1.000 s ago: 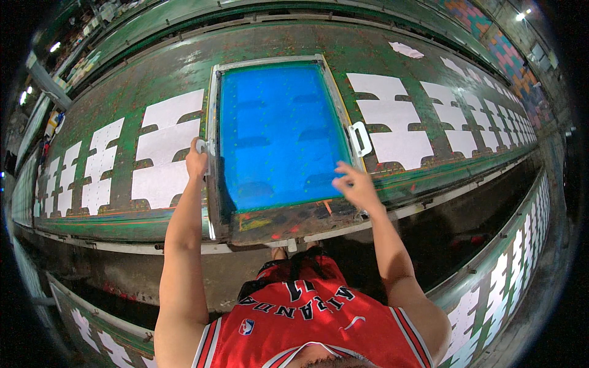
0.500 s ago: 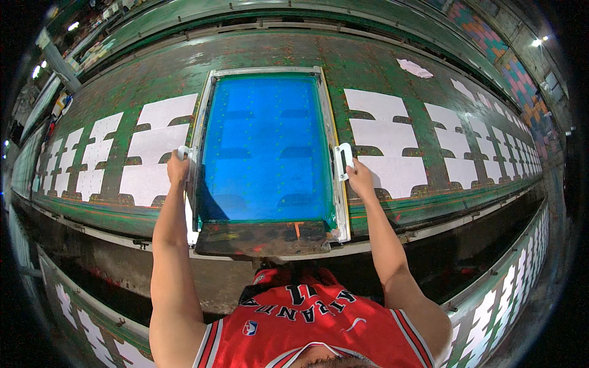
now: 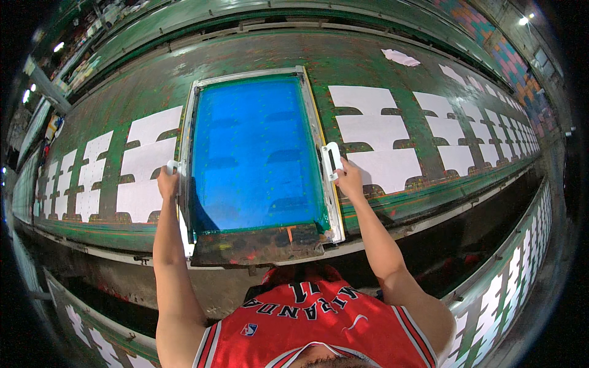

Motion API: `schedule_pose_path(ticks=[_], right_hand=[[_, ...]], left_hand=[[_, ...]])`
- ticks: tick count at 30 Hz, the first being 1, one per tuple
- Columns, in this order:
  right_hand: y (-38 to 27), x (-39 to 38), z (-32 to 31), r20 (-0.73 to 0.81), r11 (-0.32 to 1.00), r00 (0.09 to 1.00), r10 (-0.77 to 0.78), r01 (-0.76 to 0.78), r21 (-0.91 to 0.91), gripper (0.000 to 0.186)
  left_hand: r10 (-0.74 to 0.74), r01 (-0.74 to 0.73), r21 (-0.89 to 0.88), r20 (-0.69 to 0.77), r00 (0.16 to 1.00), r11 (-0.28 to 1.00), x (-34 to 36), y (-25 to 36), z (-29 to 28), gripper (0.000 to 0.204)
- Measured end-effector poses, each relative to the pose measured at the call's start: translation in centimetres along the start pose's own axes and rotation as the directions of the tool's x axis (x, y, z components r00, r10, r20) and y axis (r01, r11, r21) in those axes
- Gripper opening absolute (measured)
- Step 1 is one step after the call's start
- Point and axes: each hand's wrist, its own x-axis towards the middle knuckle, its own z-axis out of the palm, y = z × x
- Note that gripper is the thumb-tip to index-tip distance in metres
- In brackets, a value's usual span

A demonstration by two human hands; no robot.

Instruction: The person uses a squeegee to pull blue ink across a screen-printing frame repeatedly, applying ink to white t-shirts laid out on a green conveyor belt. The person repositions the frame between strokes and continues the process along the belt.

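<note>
A screen-printing frame (image 3: 246, 76) with a blue mesh (image 3: 251, 138) lies on the green printing table in front of me. Dark curved shapes and small green dots show through the mesh; what lies beneath is only faintly visible. My left hand (image 3: 167, 182) is closed round the white handle (image 3: 173, 165) on the frame's left side. On the right side, my right hand (image 3: 348, 178) grips the other white handle (image 3: 332, 161). White cut fabric pieces (image 3: 150, 162) lie flat left of the frame, and more fabric pieces (image 3: 373, 127) lie to its right.
Further rows of white pieces (image 3: 445, 126) run along the green table (image 3: 245, 52) on both sides. A crumpled pale cloth (image 3: 400, 57) lies at the far right. A metal rail (image 3: 423, 224) follows the near edge. Behind me, another table (image 3: 110, 334) holds white pieces.
My view has turned slightly, so the frame and table sit further left and look tilted. Both hands remain on the handles, and the frame shows no clear shift against the fabric pieces.
</note>
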Motion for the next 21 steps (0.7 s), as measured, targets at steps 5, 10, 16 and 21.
schedule_pose_path(ticks=[5,10,16,21], right_hand=[[-0.5,-0.4,0.1,-0.017,1.000,1.000,-0.020,0.020,0.020,0.050],[-1.1,-0.1,0.0,-0.036,0.998,0.998,0.054,-0.053,0.024,0.048],[-3.1,0.5,-3.0,-0.150,1.000,0.989,0.004,-0.004,-0.001,0.045],[-2.6,-0.1,-11.0,-0.246,0.996,0.966,-0.076,0.065,-0.053,0.044]], left_hand=[[0.001,0.003,-0.080,0.046,0.999,0.997,1.2,-0.8,0.2,0.044],[0.041,-0.034,-0.070,0.093,0.995,0.997,3.8,-1.9,0.1,0.040],[0.260,-0.264,-0.031,-0.086,0.962,0.964,7.3,1.0,-1.9,0.036],[0.129,-0.082,-0.269,0.163,0.978,0.960,4.0,9.9,-2.0,0.041]])
